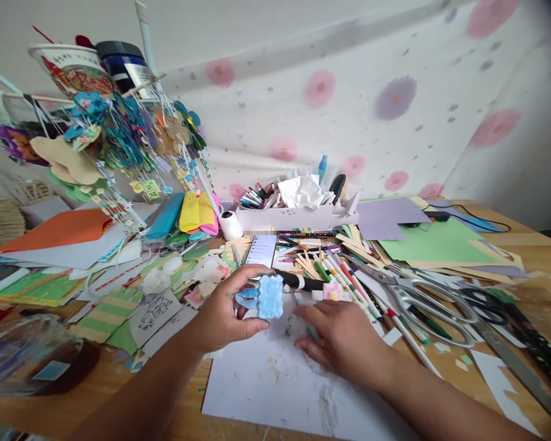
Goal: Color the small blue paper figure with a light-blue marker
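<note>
Below my right hand (340,340) lies a sheet (252,392); markers (352,283) and scissors (386,278) lie right, a drawing (153,312) left. Farther off, a phone (261,250) lies before a box (287,219), a spool (231,226) at the box's left.

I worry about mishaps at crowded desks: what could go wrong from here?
The left hand might crease the small light-blue, scalloped, paper-like rectangle if its grip tightens.
If set down, that piece could pick up marks from the smudged white sheet below.
The right hand could bump the large silver metal scissors lying to its right.
</note>
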{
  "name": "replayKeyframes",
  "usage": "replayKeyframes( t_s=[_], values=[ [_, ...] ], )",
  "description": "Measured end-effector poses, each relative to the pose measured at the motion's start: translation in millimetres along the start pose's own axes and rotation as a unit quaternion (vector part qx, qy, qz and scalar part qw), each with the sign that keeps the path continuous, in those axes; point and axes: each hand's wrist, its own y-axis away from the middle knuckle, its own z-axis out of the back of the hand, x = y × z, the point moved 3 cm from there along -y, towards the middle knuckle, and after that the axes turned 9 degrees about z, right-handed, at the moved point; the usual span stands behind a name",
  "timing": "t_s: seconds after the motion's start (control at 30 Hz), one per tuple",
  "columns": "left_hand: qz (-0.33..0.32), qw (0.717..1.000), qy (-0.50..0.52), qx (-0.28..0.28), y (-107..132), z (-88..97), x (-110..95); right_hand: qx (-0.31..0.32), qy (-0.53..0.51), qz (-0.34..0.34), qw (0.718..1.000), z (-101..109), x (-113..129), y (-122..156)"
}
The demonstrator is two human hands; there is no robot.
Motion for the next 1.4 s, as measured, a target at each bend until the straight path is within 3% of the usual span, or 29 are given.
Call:
replayKeyframes(
  t_s=[0.07, 0.13, 0.3, 0.43, 0.63, 0.73, 0.8, 0.9, 1.07, 1.27, 1.4],
  values=[
    [-0.018, 0.999, -0.051, 0.0, 0, 6.4, -2, 0.097, 0.043, -0.015, 0.994, -6, 3, -2],
    [-0.021, 0.997, -0.069, 0.012, -1, 10.6, 0, 0.137, 0.054, -0.023, 0.989, -10, 1, -4],
    [-0.007, 0.999, -0.026, 0.045, -6, 14.3, 16, 0.167, 0.062, -0.038, 0.983, -6, -18, -1],
    [0.043, 0.995, 0.056, 0.071, -7, 11.1, 32, 0.173, 0.055, -0.026, 0.983, -2, -21, -1],
    [0.107, 0.979, 0.098, 0.141, -5, 0.3, 43, 0.118, 0.039, -0.001, 0.992, -12, -14, -3],
    [0.093, 0.97, 0.165, 0.155, -5, -1.9, 41, -0.02, -0.082, 0.016, 0.996, 6, -10, 0],
    [0.079, 0.959, 0.215, 0.168, -5, -4.0, 38, -0.13, -0.219, 0.02, 0.967, 23, -5, 5],
    [0.072, 0.944, 0.264, 0.183, -5, -8.5, 32, -0.165, -0.367, 0.003, 0.915, 34, 4, 11],
    [0.074, 0.948, 0.26, 0.17, -2, -14.8, 29, -0.275, -0.38, 0.01, 0.883, 37, 17, 14],
    [0.106, 0.944, 0.246, 0.191, 1, -20.0, 35, -0.198, -0.332, 0.053, 0.921, 43, 25, 5],
    [0.119, 0.942, 0.241, 0.198, 3, -20.3, 34, -0.197, -0.318, 0.066, 0.925, 39, 26, 1]
  ],
)
